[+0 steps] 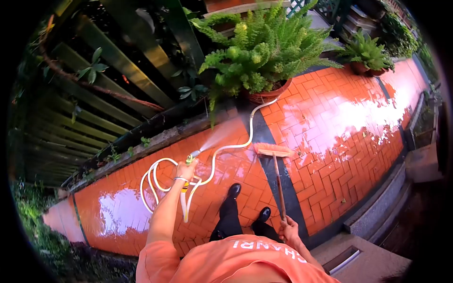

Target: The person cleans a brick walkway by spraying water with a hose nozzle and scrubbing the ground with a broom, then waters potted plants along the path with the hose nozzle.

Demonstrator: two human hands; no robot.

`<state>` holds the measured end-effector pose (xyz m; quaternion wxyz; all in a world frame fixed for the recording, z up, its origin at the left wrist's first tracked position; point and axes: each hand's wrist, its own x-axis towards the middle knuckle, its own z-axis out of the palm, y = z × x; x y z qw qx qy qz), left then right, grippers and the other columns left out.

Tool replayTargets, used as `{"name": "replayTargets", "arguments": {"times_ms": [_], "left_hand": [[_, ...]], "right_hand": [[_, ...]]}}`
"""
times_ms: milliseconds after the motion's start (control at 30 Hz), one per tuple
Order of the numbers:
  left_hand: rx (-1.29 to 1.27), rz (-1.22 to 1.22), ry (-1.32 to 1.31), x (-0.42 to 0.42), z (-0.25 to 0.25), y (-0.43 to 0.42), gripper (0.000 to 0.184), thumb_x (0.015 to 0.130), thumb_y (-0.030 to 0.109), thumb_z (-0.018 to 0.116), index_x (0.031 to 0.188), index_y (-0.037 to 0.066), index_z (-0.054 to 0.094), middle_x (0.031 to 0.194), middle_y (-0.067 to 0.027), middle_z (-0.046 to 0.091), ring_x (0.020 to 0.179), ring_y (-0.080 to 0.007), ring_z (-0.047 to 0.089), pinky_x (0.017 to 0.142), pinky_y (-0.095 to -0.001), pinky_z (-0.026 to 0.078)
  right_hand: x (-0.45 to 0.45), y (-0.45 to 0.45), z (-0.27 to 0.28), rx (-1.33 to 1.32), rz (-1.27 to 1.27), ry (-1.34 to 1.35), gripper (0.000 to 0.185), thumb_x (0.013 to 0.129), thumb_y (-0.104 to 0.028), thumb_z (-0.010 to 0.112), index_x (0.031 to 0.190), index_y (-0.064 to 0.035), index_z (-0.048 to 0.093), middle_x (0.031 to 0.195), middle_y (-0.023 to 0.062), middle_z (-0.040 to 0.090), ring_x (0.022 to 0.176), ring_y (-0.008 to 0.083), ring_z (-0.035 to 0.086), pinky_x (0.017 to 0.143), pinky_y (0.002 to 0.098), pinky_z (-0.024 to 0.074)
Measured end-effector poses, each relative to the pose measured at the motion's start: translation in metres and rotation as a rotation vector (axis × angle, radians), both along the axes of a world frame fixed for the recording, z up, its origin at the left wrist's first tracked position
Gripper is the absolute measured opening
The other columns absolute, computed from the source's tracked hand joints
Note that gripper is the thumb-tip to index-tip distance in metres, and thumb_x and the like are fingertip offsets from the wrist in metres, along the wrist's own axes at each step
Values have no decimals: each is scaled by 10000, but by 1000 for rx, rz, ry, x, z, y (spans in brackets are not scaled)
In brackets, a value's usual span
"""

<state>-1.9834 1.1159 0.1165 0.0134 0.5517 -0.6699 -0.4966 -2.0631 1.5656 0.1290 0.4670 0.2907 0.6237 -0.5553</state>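
Note:
My left hand [187,170] is wrapped round a hose spray nozzle [191,158], from which a water jet [217,135] fans out toward the potted fern. The pale hose [213,162] hangs below that hand, loops on the wet paving to its left and runs up past the fern's pot. My right hand [288,229] grips the wooden handle of a push broom [278,186] near its top end. The broom's pinkish-orange head [273,150] rests on the bricks ahead of my shoes, across the dark strip.
Wet red brick paving [325,184] reflects bright light. A large potted fern [269,52] stands ahead, with a smaller fern [365,54] farther right. A green slatted fence [94,89] and low kerb border the left. Stone steps [377,207] edge the right.

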Motion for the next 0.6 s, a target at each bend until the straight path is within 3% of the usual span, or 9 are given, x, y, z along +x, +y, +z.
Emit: {"name": "replayTargets", "arguments": {"times_ms": [67, 167, 267, 400, 433, 500, 567, 600], "left_hand": [[-17, -82, -103, -26, -15, -22, 482, 810, 365, 666, 523, -5, 550, 444, -81, 519, 344, -174, 511, 348, -342, 413], [-125, -250, -140, -63, -13, -50, 467, 802, 375, 662, 576, -29, 601, 471, -108, 552, 398, -204, 571, 386, -352, 446], [-91, -375, -50, -94, 4, -64, 446, 799, 354, 677, 583, -25, 583, 478, -89, 541, 387, -167, 538, 386, -340, 429], [-404, -662, 13, -110, -35, -100, 389, 784, 332, 683, 645, -26, 623, 476, -123, 545, 386, -172, 515, 427, -354, 429], [-431, -599, 11, -114, -38, -107, 397, 788, 335, 683, 612, -14, 614, 466, -91, 536, 374, -156, 487, 407, -348, 408], [-395, -526, -37, -119, -60, -130, 401, 790, 337, 685, 598, -7, 606, 464, -70, 527, 372, -144, 482, 394, -341, 397], [-344, -398, -44, -130, -72, -143, 413, 790, 340, 692, 565, 13, 580, 457, -19, 498, 373, -111, 475, 363, -318, 367], [-341, -407, -52, -134, -77, -146, 400, 789, 332, 693, 572, 16, 582, 450, -15, 490, 365, -105, 469, 355, -307, 358]], "right_hand": [[-8, -40, -10, -57, -58, -4, 231, 890, -48, 460, 1108, -110, 501, 551, 6, 410, 367, 97, 364, 308, 241, 279], [-38, -98, -67, -123, -146, 184, 79, 878, -53, 435, 919, -86, 495, 515, 11, 411, 349, 110, 394, 286, 248, 298], [-115, -154, -119, -163, -233, 366, 125, 881, -60, 409, 765, -100, 430, 506, 18, 414, 345, 118, 394, 279, 265, 301], [-205, -207, -123, -95, -387, 318, 81, 903, -78, 413, 827, -104, 422, 507, 0, 392, 353, 115, 364, 295, 271, 304], [-190, -204, -113, 8, -200, 452, 16, 894, -95, 420, 882, -90, 429, 535, -2, 404, 372, 115, 370, 315, 270, 325], [-127, -168, -98, 90, -137, 561, 393, 858, -122, 433, 1250, -113, 451, 556, -41, 364, 399, 91, 377, 331, 255, 336], [-46, -115, -80, -43, -251, 426, 538, 897, -128, 435, 1418, -185, 317, 520, -53, 336, 361, 61, 343, 312, 228, 307], [-10, -104, -46, 30, -251, 330, 530, 912, -128, 436, 1423, -193, 310, 494, -49, 333, 339, 63, 340, 306, 222, 304]]}}
